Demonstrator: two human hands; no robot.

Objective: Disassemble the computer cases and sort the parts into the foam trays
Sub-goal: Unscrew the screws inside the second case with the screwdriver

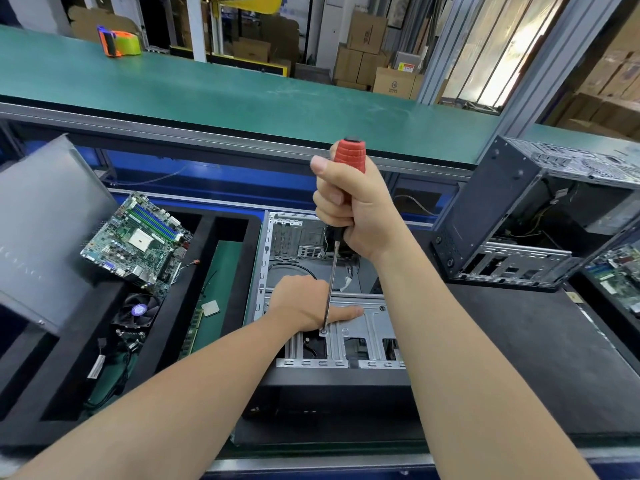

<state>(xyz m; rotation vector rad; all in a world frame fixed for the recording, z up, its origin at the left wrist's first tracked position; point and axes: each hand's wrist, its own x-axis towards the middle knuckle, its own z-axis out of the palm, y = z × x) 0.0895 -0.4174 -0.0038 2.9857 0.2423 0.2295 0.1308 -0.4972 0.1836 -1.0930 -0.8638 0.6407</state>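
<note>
Head view, looking fwd and down at your two bare arms over a workbench. Your right hand is clenched round the red handle of a screwdriver, held nearly upright. Its shaft runs down to a small screw on the silver drive bracket inside the open computer case. The case lies flat on the black mat, directly in front of you. Your left hand lies on that bracket just beside the tip, one finger stretched flat along the metal; it presses and grips nothing. Left of the case sits a black foam tray w/ a motherboard propped at a tilt and a cooler fan below it. A CPU chip and a RAM stick lie in the tray's green-floored slot. A grey side panel leans at far left. A second case stands on edge to the right, wires showing inside. Handling, as a judgement: the case looks like stiff sheet steel, prob. fairly heavy, w/ thin stamped edges that may cut, so take it by the folded rims. The screw is tiny and easy to drop; pinch it at the head once loose. The bracket seems rigid but light; lift it by its flat tabs. Boards are fragile: edges only.
</note>
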